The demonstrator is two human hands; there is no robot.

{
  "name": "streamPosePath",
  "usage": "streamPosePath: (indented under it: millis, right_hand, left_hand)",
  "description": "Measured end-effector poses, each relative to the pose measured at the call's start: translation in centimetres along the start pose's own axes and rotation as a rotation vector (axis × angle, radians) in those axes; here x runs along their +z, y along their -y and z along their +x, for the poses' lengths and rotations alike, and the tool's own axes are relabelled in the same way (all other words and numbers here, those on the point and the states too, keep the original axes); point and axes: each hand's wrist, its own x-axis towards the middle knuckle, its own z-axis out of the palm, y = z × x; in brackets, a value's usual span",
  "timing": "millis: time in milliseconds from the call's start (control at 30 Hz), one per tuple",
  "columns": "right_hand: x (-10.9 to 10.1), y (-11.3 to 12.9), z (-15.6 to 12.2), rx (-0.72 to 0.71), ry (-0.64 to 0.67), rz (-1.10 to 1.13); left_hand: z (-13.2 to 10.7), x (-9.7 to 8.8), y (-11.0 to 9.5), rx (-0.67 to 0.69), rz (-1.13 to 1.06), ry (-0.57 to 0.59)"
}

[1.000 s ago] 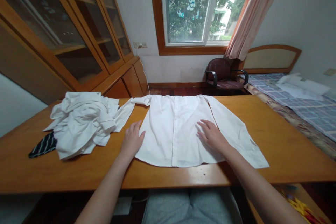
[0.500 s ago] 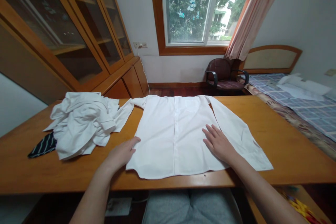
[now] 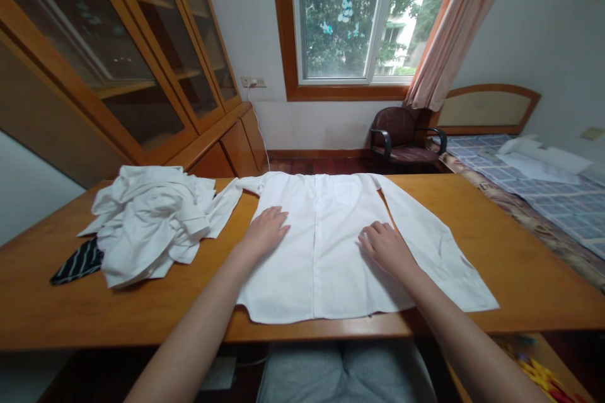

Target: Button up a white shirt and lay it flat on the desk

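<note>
A white button-up shirt [image 3: 293, 264] lies spread on the wooden table [image 3: 510, 252], its hem towards me and its button strip running down the middle. My left hand [image 3: 267, 230] rests on the left half of the shirt, palm down, fingers stretched out. On the right half, my right hand [image 3: 384, 244] lies with fingers slightly bent and apart, holding nothing. The shirt's right sleeve [image 3: 439, 242] slants out past my right forearm. Its left sleeve [image 3: 227, 204] reaches towards a heap of crumpled white clothes [image 3: 151, 220].
A dark striped cloth [image 3: 78, 262] pokes out from under the heap. Beyond the table stand a glass-door cabinet [image 3: 155, 38], a maroon armchair [image 3: 401, 132] and a bed [image 3: 534, 164]. The table's front edge [image 3: 331, 329] runs just below the hem.
My left hand has moved from the shirt's left edge up and inward onto its front. My right hand has shifted slightly left, its fingers more bent. The lower left corner has drawn in a little.
</note>
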Motion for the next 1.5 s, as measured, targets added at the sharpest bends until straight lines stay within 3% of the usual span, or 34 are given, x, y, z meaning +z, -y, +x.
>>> streamPosePath:
  millis: [133,267,433,733,933,1200,1500]
  right_hand:
    - [1.2,1.2,3.8,-0.020,-0.115,0.051]
    - [3.2,1.7,6.3,-0.024,-0.142,0.084]
    - [4.8,1.1,7.0,0.067,-0.140,0.060]
    - [5.2,0.4,7.0,0.038,-0.046,0.096]
    - [4.9,0.9,5.8,0.059,-0.032,0.134]
    - [4.5,1.9,2.3,0.046,-0.040,0.159]
    - [2.4,4.3,-2.1,0.071,0.046,0.112]
  left_hand:
    - [2.1,3.0,0.1,-0.080,0.029,-0.093]
    - [2.0,4.7,0.6,-0.162,0.021,-0.204]
    - [1.0,4.7,0.6,-0.263,0.027,-0.261]
    - [1.4,4.0,1.1,-0.293,0.033,-0.146]
    - [0.4,3.7,0.7,-0.274,0.050,-0.103]
    - [-3.8,2.8,-0.5,-0.206,0.118,-0.026]
    - [-8.2,0.3,-1.5,-0.129,0.073,0.188]
